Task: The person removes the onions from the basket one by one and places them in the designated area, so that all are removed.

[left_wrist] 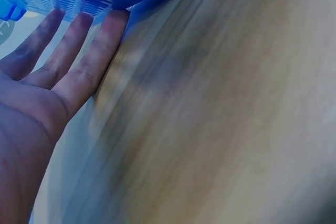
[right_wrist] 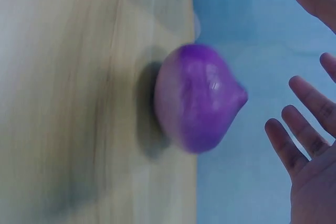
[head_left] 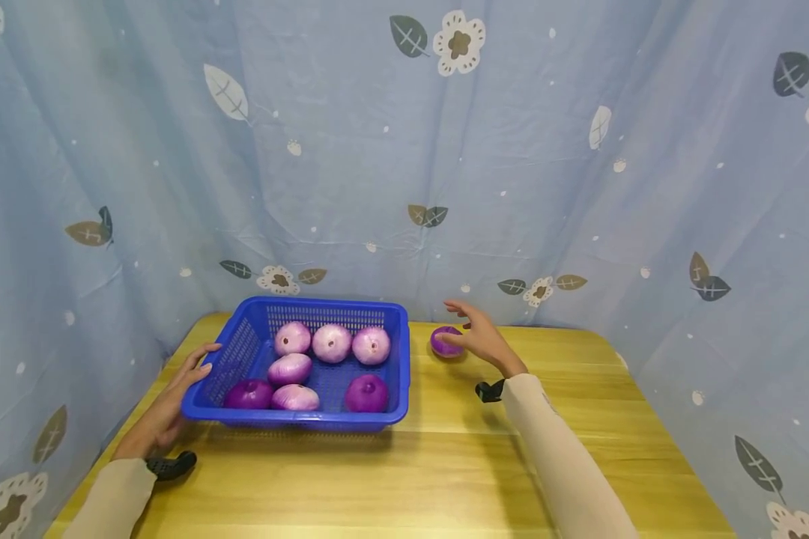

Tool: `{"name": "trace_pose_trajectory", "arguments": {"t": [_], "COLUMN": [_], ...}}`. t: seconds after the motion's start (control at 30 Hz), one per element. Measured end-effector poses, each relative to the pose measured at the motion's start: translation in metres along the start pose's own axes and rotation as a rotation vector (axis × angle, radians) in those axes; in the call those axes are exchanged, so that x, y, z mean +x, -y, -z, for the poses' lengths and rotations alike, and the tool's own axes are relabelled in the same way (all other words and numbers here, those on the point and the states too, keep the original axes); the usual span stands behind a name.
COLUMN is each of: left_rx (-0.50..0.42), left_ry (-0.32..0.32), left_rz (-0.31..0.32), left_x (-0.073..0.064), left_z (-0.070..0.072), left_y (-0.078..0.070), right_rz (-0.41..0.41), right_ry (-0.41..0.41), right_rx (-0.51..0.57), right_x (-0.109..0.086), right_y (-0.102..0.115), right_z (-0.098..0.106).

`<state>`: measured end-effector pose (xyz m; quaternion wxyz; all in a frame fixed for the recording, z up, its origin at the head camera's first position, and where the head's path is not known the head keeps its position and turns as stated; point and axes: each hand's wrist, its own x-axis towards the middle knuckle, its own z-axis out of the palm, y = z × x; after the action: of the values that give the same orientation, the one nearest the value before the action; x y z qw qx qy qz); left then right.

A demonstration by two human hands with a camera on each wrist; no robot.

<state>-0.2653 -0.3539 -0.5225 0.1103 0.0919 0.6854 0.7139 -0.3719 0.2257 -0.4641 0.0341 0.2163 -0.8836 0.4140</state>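
Fingers (right_wrist: 287,148) spread on left hand (head_left: 170,403) and right hand (head_left: 482,338), we risked nudging the lone onion (right_wrist: 199,98) off the counter's (head_left: 344,486) twelve-o'clock edge.

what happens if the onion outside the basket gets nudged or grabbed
The onion would probably roll if nudged: its sides are round and nothing braces it on the table. Its glossy skin may slip slightly against the fingers. Its full, undented shape suggests it is fairly firm, so it likely won't squash in a light grip.
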Motion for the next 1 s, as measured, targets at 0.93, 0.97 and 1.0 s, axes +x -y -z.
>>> {"name": "trace_pose_trajectory", "arguments": {"t": [0.93, 0.97, 1.0], "left_rx": [-0.015, -0.016, -0.015], "left_ry": [0.003, 0.003, 0.005], "left_rz": [-0.02, -0.019, -0.016], "left_x": [-0.001, 0.0, 0.001], "left_z": [0.0, 0.0, -0.001], "left_y": [-0.002, -0.002, -0.003], "right_rz": [0.192, 0.197, 0.201], "right_ry": [0.065, 0.066, 0.069], "right_rx": [0.006, 0.011, 0.015], "right_x": [0.027, 0.028, 0.029], "right_y": [0.07, 0.072, 0.074], "right_z": [-0.035, -0.037, -0.039]}}
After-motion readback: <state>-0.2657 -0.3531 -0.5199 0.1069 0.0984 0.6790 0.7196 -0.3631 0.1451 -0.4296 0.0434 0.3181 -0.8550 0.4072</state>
